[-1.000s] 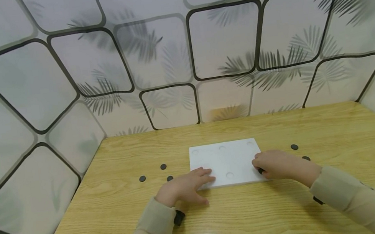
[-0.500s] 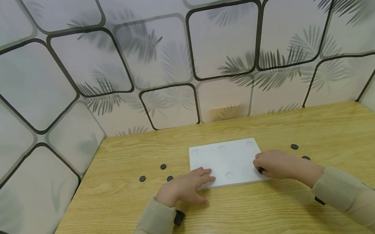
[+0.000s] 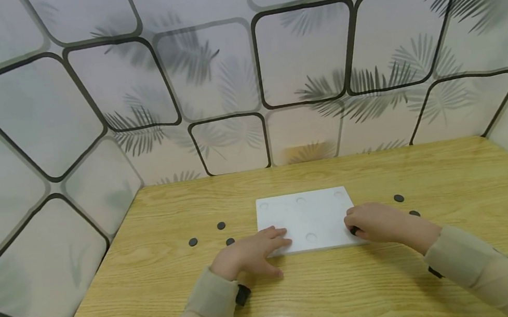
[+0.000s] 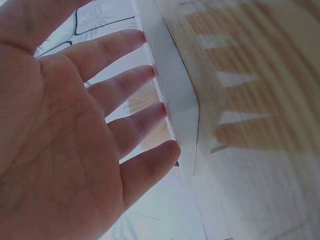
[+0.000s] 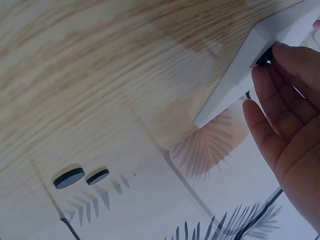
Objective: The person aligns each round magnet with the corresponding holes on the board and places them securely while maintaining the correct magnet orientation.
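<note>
Right hand (image 3: 376, 223): fingers pinch the black disc (image 3: 354, 231) at the lower right of the white board (image 3: 314, 217), mid-frame. Left hand (image 3: 253, 253): fingers spread on the board; should brace it. Press the disc level and evenly. Disc: round, no long axis; edge slants toward upper right in the right wrist view. Board: long axis left-right.

head view's pretty evenly lit, small glare patch on the table (image 3: 316, 292), wrist shots kinda soft and hazy

Beige long sleeves (image 3: 507, 273) have cuffs (image 3: 453, 256), with black wrist-worn pieces (image 3: 243, 294) beneath.
</note>
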`<act>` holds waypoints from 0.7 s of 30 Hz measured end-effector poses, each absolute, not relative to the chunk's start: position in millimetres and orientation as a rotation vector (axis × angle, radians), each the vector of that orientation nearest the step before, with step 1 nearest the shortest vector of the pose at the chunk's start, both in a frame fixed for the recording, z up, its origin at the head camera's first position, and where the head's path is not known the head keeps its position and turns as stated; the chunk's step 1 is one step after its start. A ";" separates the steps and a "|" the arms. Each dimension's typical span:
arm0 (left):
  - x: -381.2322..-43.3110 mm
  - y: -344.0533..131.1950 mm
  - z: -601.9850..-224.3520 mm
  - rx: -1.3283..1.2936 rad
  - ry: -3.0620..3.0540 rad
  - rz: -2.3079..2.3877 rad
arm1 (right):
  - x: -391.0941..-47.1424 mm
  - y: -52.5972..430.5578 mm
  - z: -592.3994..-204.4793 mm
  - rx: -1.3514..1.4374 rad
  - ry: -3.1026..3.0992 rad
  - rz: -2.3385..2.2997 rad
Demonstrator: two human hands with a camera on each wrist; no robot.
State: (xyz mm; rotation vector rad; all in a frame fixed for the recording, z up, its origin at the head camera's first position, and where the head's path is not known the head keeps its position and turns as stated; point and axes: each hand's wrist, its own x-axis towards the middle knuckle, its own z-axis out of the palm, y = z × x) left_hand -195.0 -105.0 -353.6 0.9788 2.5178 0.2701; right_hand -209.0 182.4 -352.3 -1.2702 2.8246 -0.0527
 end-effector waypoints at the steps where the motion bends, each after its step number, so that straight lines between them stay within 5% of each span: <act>1: -195.0 -105.0 -353.6 0.980 2.519 0.269 | -209.2 182.6 -352.6 -1.271 2.825 -0.050; 21: -195.6 -105.3 -354.5 0.982 2.517 0.266 | -209.0 182.4 -353.2 -1.269 2.832 -0.003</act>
